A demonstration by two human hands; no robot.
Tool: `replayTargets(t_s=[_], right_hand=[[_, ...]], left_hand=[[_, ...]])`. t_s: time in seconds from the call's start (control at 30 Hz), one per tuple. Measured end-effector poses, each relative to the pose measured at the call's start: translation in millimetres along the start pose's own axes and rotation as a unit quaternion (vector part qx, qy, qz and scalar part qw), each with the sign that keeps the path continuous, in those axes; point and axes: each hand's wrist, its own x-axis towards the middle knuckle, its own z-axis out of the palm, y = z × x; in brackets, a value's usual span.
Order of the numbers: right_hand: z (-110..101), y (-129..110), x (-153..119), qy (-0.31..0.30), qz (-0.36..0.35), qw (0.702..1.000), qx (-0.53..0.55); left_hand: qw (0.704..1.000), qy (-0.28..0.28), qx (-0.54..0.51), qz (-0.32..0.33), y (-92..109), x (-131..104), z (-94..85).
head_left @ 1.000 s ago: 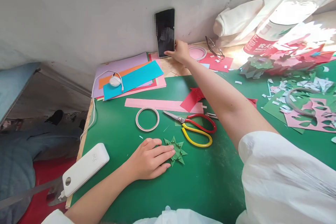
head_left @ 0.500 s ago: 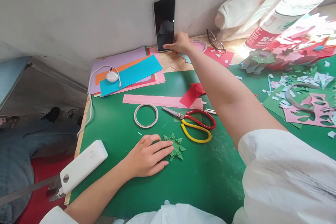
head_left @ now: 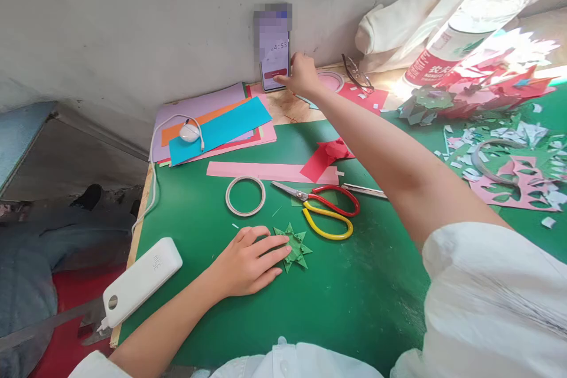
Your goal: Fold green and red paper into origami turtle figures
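Observation:
My left hand (head_left: 253, 261) lies flat on the green table surface, its fingertips resting on the left part of a green folded paper star (head_left: 297, 248). At the wall, my right hand (head_left: 302, 77) reaches to a phone (head_left: 274, 56) that leans upright, with its thumb on the lower part of the lit screen; its other fingers are bent near the phone's right edge. Scissors (head_left: 328, 220) with one red and one yellow handle lie right of the star. A roll of tape (head_left: 245, 196) and a pink paper strip (head_left: 248, 170) lie beyond my left hand.
Coloured paper sheets (head_left: 199, 94) lie at the back left under a white cable. A white power bank (head_left: 142, 282) is at the left edge. Glasses (head_left: 357, 75), a bottle (head_left: 456, 35), paper flowers (head_left: 482, 85) and paper scraps (head_left: 509, 171) are at the right.
The phone's screen has gone from dark to lit, showing digits and a red button. The view has shifted slightly, and my left hand stays on the star.

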Motion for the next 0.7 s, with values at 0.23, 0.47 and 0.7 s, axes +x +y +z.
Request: replayTargets(t_s=[0.23,0.47,0.7], right_hand=[[-30,5,-127,0.008,-0.192,0.979,0.065],[-62,8,-307,-0.027,-0.343,0.936,0.067],[-63,22,-345,-0.087,-0.371,0.924,0.032]], left_hand=[[0.992,0.093,0.064,0.056,1,6,1.3],[0.988,0.113,0.048,0.090,4,10,1.3],[0.994,0.097,0.004,0.052,0,6,6.3]])
